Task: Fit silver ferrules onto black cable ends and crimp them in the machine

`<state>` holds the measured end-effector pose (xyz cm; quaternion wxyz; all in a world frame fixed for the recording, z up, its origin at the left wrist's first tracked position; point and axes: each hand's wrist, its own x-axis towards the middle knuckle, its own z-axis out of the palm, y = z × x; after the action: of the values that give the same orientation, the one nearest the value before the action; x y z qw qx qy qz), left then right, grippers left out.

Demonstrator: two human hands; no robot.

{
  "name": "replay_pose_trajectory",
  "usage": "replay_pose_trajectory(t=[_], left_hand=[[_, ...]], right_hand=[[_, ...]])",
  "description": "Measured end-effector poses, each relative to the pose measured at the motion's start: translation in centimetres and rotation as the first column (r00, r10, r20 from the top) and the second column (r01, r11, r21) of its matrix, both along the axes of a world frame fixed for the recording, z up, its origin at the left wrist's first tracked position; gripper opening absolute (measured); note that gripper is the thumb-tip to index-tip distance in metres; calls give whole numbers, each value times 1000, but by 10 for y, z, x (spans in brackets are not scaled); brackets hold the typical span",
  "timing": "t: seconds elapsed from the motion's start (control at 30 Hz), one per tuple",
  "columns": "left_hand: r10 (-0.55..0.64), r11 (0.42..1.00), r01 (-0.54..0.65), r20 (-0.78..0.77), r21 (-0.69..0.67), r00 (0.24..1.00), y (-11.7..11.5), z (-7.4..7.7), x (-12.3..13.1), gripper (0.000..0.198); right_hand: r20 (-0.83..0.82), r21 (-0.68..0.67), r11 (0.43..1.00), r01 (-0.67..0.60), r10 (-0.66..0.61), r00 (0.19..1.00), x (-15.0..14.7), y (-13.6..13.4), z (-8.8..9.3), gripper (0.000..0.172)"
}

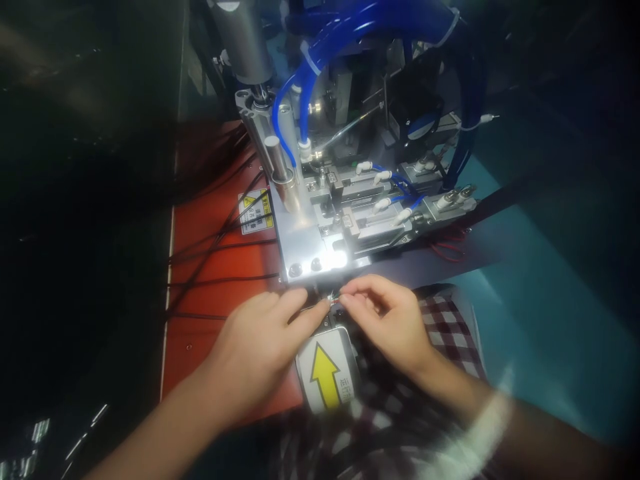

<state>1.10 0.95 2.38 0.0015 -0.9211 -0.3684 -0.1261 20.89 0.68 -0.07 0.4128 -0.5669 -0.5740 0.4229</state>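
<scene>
My left hand (265, 333) reaches in from the left, its thumb and forefinger at the front edge of a metal fixture (300, 243). A small pale piece with thin wires (333, 299) shows at the left thumb's tip; whatever lies under those fingers is hidden. From the right, my right hand (393, 320) pinches the thin wires between thumb and forefinger, its other fingers curled in. Both sets of fingertips nearly meet just in front of the fixture. Below them sits a white plate with a yellow arrow (326, 373).
Thick blue air hoses (380, 20) arch over the fixture, with small cylinders (375, 230) at its right. Black cables (220, 243) cross the orange-red surface (200, 347) on the left, near a warning label (256, 212). Checkered cloth (450, 327) lies below my right arm.
</scene>
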Motion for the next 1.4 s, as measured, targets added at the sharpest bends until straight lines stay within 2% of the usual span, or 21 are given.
replay_pose_trajectory(t=[0.27,0.5,1.4], left_hand=[[-9,1000,9,22,2,1000,-2,0,-2,33],[-11,1000,11,22,5,1000,-1,0,-1,34],[-12,1000,12,26,-8,1000,-2,-2,-3,33]], right_hand=[[-86,-120,992,-35,25,996,-3,3,2,11],[-105,-108,990,-95,84,991,-4,2,-1,11],[-144,-233,966,-109,77,987,-4,3,-4,14]])
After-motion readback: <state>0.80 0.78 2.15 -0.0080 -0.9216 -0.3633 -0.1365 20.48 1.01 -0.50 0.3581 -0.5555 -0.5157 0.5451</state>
